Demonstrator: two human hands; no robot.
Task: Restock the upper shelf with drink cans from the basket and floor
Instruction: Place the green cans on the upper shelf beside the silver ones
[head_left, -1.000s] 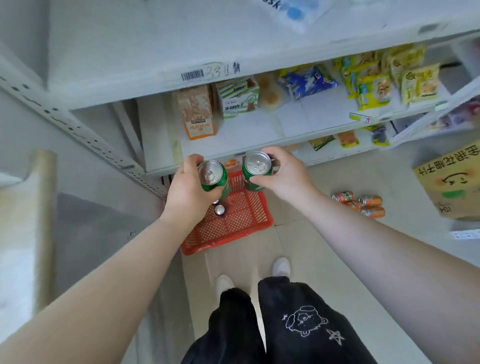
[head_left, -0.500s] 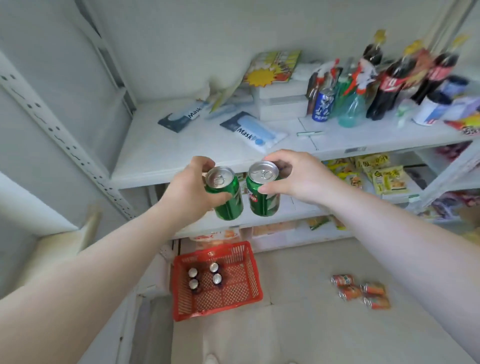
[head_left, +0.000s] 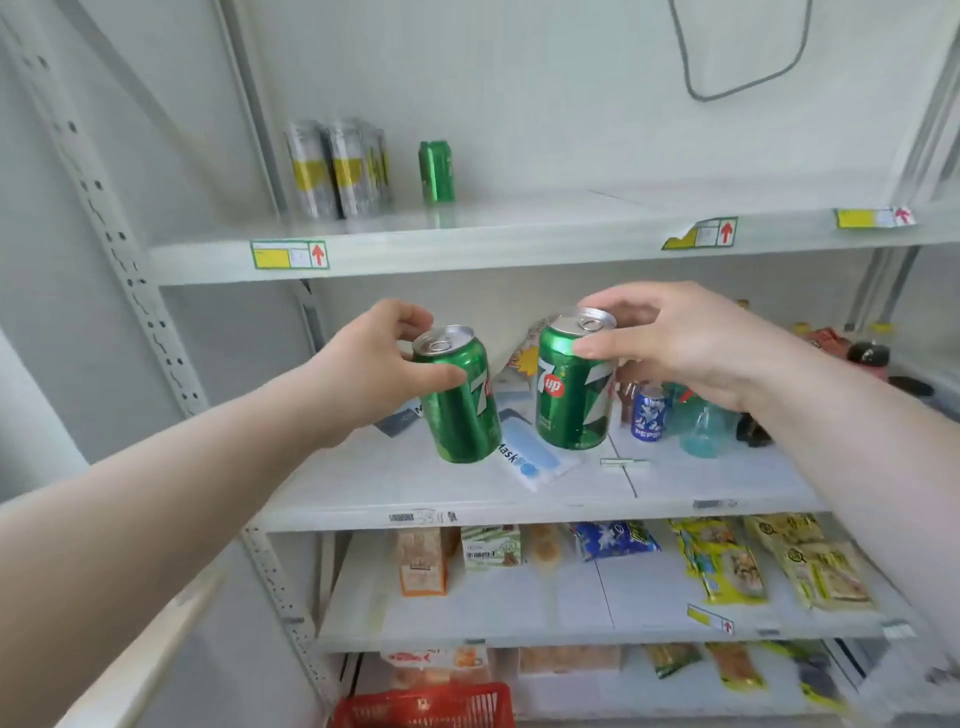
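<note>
My left hand grips a green 7up can, tilted slightly. My right hand holds a second green 7up can by its top rim, upright. Both cans hover side by side in front of the middle shelf, below the upper shelf. On that upper shelf stand several silver-and-yellow cans at the back left and one green can beside them. The red basket shows only its rim at the bottom edge.
The middle shelf carries a mask packet, a blue Pepsi can, spray bottles and cola bottles at right. Lower shelves hold snack packets and cartons. A perforated upright stands at left.
My view has tilted up from the floor and basket to the upper shelf. Both hands have risen with their green cans, from basket height to the middle shelf's level.
</note>
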